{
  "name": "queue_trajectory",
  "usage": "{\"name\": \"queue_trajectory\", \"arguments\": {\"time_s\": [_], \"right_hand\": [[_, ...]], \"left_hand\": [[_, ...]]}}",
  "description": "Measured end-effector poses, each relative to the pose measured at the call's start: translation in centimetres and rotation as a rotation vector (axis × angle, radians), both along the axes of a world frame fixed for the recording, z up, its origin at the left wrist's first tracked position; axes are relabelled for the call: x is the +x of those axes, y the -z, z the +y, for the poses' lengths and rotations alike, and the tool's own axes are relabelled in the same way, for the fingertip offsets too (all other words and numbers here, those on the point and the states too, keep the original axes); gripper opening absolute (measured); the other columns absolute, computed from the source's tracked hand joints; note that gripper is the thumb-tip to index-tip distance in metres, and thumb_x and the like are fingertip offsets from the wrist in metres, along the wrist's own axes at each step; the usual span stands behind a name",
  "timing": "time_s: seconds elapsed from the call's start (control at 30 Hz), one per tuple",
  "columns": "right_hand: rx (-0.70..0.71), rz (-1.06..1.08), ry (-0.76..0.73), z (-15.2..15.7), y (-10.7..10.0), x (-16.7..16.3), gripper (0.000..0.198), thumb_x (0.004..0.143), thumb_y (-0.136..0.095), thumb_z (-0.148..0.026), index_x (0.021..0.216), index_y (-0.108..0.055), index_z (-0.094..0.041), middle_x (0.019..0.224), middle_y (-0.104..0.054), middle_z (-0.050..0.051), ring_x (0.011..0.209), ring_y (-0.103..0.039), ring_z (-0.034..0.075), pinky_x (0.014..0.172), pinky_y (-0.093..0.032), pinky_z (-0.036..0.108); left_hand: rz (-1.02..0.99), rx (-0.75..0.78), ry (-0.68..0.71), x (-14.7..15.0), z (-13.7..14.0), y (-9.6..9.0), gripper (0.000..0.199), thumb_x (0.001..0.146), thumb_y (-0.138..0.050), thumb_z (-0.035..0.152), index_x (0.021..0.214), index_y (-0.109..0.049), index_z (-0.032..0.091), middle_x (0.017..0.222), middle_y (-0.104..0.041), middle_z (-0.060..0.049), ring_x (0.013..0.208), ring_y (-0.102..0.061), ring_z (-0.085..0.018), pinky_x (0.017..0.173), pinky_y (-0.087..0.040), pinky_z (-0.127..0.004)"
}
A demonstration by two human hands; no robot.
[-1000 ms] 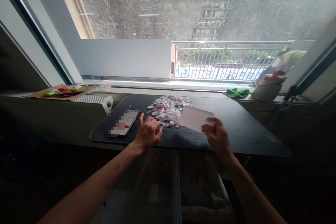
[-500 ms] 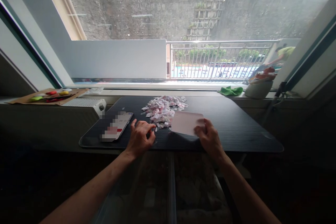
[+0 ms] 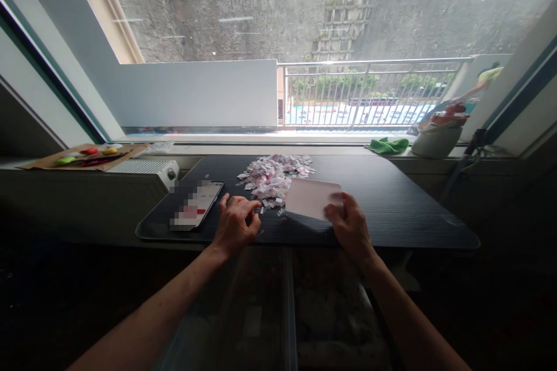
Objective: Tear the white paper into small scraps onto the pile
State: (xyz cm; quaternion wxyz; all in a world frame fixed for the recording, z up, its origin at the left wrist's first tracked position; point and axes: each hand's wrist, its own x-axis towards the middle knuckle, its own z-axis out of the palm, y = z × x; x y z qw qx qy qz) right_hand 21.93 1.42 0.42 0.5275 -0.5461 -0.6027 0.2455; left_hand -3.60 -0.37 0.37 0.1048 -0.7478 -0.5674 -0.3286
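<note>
We've got a dark wood-grain table [image 3: 404, 214] under the work. Biggest item on it: a loose pile [image 3: 270, 179] of torn or cut paper scraps, mostly white with pinkish bits, heaped in the middle and thinning out toward the far right of the heap. Next down: a thin, flat card [image 3: 311, 200], pale pinkish grey, rounded corners, small dark dot near its far left corner. It's tilted over the surface with a dark shadow under its near edge. Smallest: a few stray scraps [image 3: 281, 213] on the near side of the pile.

Edges: far side runs along the window sill [image 3: 282, 149]; near corners are rounded. Radiator [image 3: 143, 168] sits off the left side. On the sill at far right we see a pale pot [image 3: 437, 142], with a green cloth [image 3: 387, 146] just left of it. Phone [image 3: 202, 203] lies on the left part of the table and limits the left hand on that side. Right of the card, we see grained tabletop out to the right edge.

Right hand [image 3: 350, 226] grips the card by its right edge; the card reaches left from it to the pile's near right side. Can't tell if they touch. Left hand [image 3: 237, 220] sits between phone and pile, fingers curled, thumb and forefinger close together at the pile's near left edge. We can't tell if it's pinching a scrap.
</note>
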Motion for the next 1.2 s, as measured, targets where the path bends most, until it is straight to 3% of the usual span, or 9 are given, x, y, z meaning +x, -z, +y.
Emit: {"name": "queue_trajectory", "arguments": {"time_s": [0.1, 0.33, 0.5, 0.7, 1.03, 1.2], "right_hand": [[0.032, 0.027, 0.022, 0.4, 0.1, -0.4, 0.038, 0.077, -0.052, -0.041, 0.108, -0.052, -0.019, 0.09, -0.066, 0.008, 0.075, -0.06, 0.02, 0.072, -0.048, 0.034], [0.049, -0.065, -0.082, 0.6, -0.9, -1.7, 0.033, 0.079, -0.05, -0.037, 0.108, -0.054, -0.021, 0.084, -0.067, 0.004, 0.07, -0.06, 0.018, 0.07, -0.047, 0.033], [0.067, -0.023, -0.041, 0.7, -0.9, -1.6, 0.035, 0.079, -0.051, -0.037, 0.11, -0.053, -0.02, 0.088, -0.066, 0.005, 0.071, -0.06, 0.018, 0.07, -0.048, 0.033], [0.044, -0.072, -0.178, 0.9, -0.8, -1.9, 0.033, 0.08, -0.05, -0.035, 0.11, -0.054, -0.021, 0.085, -0.066, 0.005, 0.072, -0.062, 0.018, 0.071, -0.05, 0.034], [0.123, -0.177, -0.046, 0.1, -2.2, -1.8, 0.031, 0.081, -0.048, -0.031, 0.11, -0.055, -0.021, 0.093, -0.069, 0.007, 0.075, -0.064, 0.02, 0.072, -0.049, 0.034], [0.122, -0.264, -0.085, 0.4, -2.8, -2.5, 0.031, 0.082, -0.046, -0.029, 0.111, -0.056, -0.02, 0.088, -0.07, 0.007, 0.069, -0.063, 0.018, 0.066, -0.047, 0.03]], "left_hand": [[0.003, 0.003, -0.002, 0.0, 0.0, 0.0, 0.022, 0.077, -0.049, 0.021, 0.094, -0.063, 0.024, 0.075, -0.063, -0.001, 0.091, -0.057, -0.022, 0.108, -0.022, -0.051], [-0.007, 0.002, 0.003, 0.0, 0.0, 0.0, 0.023, 0.078, -0.048, 0.022, 0.095, -0.064, 0.022, 0.075, -0.062, -0.001, 0.091, -0.057, -0.022, 0.108, -0.022, -0.052], [-0.01, 0.008, 0.009, 0.1, 0.0, 0.0, 0.023, 0.077, -0.048, 0.02, 0.094, -0.064, 0.021, 0.075, -0.062, -0.002, 0.09, -0.057, -0.022, 0.108, -0.021, -0.052], [-0.014, 0.003, -0.005, 0.1, 0.0, 0.1, 0.023, 0.078, -0.048, 0.021, 0.095, -0.064, 0.021, 0.075, -0.063, -0.001, 0.091, -0.057, -0.021, 0.108, -0.021, -0.051], [-0.025, -0.002, -0.008, 0.1, 0.0, 0.0, 0.023, 0.077, -0.049, 0.02, 0.094, -0.064, 0.021, 0.073, -0.062, 0.0, 0.091, -0.057, -0.021, 0.108, -0.021, -0.051], [-0.03, -0.009, -0.005, 0.2, 0.0, 0.0, 0.023, 0.077, -0.048, 0.02, 0.094, -0.064, 0.021, 0.073, -0.062, -0.001, 0.091, -0.057, -0.022, 0.108, -0.021, -0.052]]}}
